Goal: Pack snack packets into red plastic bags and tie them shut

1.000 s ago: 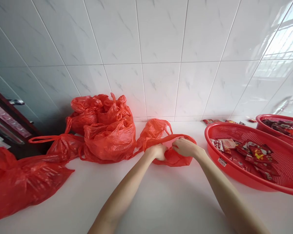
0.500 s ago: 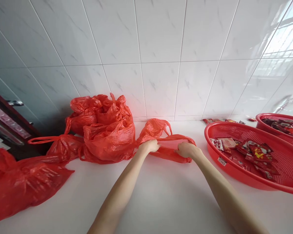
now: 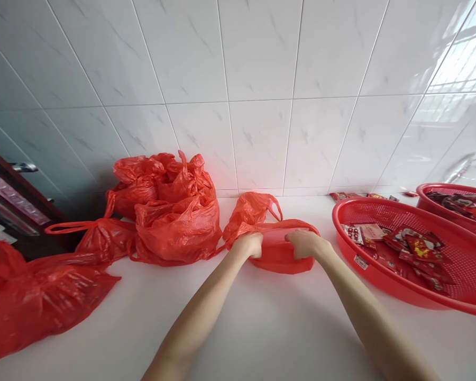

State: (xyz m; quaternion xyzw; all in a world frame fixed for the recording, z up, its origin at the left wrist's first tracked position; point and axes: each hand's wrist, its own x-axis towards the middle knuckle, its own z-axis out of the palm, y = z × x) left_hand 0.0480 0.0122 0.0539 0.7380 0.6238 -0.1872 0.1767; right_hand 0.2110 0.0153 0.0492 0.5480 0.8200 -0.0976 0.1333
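A thin red plastic bag (image 3: 280,264) lies on the white counter in front of me, its mouth spread wide toward me. At the left side of the mouth, my left hand (image 3: 253,245) is closed on the bag's edge. My right hand (image 3: 303,243) is closed on the right side, with its fingertips partly hidden by the bag. Behind my left hand, a crumpled part of red plastic with a looped handle (image 3: 276,207) stands up against the wall side.
Several filled, knotted red bags (image 3: 178,227) are heaped to the left, with another bag (image 3: 43,301) nearer me. On the right stand a red basket (image 3: 384,275) holding small packets and a second basket (image 3: 424,193). Loose packets (image 3: 343,196) lie by the tiled wall (image 3: 262,143).
The bag's mouth has opened wider, its near edge dropping toward me. My left hand has shifted slightly right and down; my right hand has moved little.
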